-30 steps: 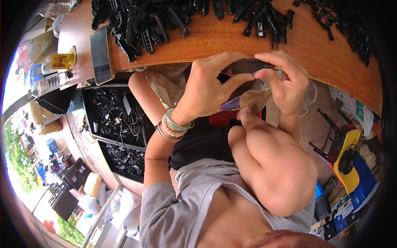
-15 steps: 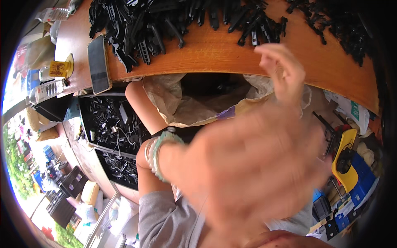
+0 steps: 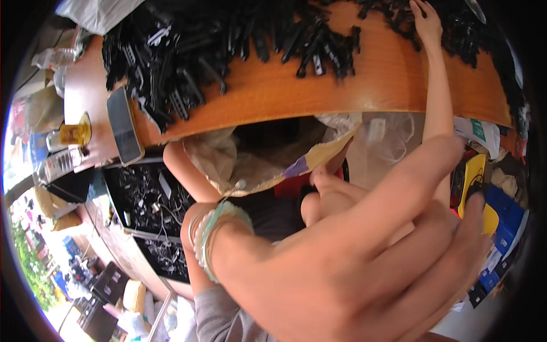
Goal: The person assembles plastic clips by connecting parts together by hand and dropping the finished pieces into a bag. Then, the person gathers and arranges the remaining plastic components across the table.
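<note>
My left hand (image 3: 353, 268), with pale green and white bracelets (image 3: 219, 236) at the wrist, is raised very large in front of the view. Its back faces me and its fingers stretch to the right, partly blurred. The palm side is hidden, and nothing shows in its grasp. Farther off, my right hand (image 3: 428, 25) reaches over the table to the far-right pile of small black plastic parts (image 3: 461, 40). Its fingers are apart at that pile's edge. A larger heap of long black plastic pieces (image 3: 188, 57) covers the table's far left and middle.
An open brown sack (image 3: 219, 154) sits below the edge of the curved wooden table (image 3: 256, 100). A phone (image 3: 123, 125) and a yellow cup (image 3: 74, 134) rest at the left. Black trays (image 3: 148, 196) of parts stand lower left. A yellow-and-blue item (image 3: 490, 219) is at right.
My right hand has moved up and away, from above the table's front edge to the far-right pile. My left hand has shifted lower and rightward, fingers stretching out. The view has tilted slightly.
</note>
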Tool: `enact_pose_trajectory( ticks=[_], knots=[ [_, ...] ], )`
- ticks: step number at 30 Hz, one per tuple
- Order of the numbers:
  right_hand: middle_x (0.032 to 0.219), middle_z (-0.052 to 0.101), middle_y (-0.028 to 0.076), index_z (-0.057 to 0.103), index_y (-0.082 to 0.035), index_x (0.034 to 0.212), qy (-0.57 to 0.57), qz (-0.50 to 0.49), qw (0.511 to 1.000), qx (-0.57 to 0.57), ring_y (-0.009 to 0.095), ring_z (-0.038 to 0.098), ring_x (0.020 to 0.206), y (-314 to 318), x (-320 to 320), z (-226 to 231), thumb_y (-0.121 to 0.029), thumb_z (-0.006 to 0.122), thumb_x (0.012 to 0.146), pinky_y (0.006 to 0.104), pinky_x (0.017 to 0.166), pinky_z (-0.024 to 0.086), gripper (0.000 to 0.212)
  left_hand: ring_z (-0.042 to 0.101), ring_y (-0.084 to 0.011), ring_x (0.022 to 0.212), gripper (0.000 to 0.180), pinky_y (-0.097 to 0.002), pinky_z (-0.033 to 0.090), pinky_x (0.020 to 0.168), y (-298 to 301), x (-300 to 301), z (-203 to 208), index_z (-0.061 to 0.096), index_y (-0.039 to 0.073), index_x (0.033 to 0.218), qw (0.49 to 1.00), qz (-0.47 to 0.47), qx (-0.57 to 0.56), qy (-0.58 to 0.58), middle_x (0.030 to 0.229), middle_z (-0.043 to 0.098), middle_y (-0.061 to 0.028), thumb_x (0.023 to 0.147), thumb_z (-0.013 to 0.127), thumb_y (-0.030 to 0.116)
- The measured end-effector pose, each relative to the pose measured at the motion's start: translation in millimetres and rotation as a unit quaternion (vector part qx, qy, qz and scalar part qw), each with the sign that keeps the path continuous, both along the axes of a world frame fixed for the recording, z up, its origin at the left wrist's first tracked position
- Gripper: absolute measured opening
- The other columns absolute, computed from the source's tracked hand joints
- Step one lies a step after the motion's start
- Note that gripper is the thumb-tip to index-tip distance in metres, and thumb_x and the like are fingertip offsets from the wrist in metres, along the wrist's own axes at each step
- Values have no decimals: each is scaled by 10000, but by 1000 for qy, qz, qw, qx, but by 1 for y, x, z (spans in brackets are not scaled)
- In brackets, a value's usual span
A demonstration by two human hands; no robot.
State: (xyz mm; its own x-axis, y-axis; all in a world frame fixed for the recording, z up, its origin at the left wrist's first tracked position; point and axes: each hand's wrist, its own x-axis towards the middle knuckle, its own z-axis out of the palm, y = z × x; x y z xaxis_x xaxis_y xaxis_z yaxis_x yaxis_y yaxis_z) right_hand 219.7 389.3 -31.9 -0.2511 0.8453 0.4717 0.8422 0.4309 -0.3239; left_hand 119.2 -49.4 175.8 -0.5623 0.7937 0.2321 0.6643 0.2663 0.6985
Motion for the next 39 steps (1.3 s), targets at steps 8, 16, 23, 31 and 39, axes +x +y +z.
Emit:
enact_pose_trajectory(
  ticks=[8,16,23,31,39],
  knots=[
    [1364,493,119,648,-191,1191,12,24,999,-21,303,415,1283,-22,-52,-18,-558,579,838,464,1066,277,514,510,-297,1006,205,-377,448,796,34,-47,-22,596,136,693,978,-37,205,19,655,621,22,587,573,309],
    [1223,585,163,703,-157,1061,25,94,982,162,341,485,1196,-79,-94,-32,-405,644,833,441,1003,360,342,532,-419,1102,497,-507,426,925,69,-82,-140,572,64,1183,928,-319,188,43,1250,513,-221,709,720,59],
    [1220,582,170,687,-142,1075,169,181,968,35,383,428,1242,-129,-111,-34,-332,548,901,493,1070,253,292,211,-392,1382,732,-570,155,1100,121,-76,-206,397,120,1398,946,-231,60,220,1465,272,-239,784,691,390],
    [1069,661,117,693,-53,983,307,193,932,24,302,527,1177,-104,-49,0,-171,563,906,495,1060,283,191,204,-359,1399,797,-647,50,1076,128,-67,-194,402,135,1389,918,-306,53,246,1462,303,-217,736,693,488],
    [1107,643,132,672,-51,1049,240,-20,956,170,269,576,1074,56,131,7,-164,563,891,352,925,434,222,267,-311,1386,571,-686,123,1040,156,-66,-194,516,199,1307,864,-404,-46,296,1453,348,-173,786,693,353]
  ],
)
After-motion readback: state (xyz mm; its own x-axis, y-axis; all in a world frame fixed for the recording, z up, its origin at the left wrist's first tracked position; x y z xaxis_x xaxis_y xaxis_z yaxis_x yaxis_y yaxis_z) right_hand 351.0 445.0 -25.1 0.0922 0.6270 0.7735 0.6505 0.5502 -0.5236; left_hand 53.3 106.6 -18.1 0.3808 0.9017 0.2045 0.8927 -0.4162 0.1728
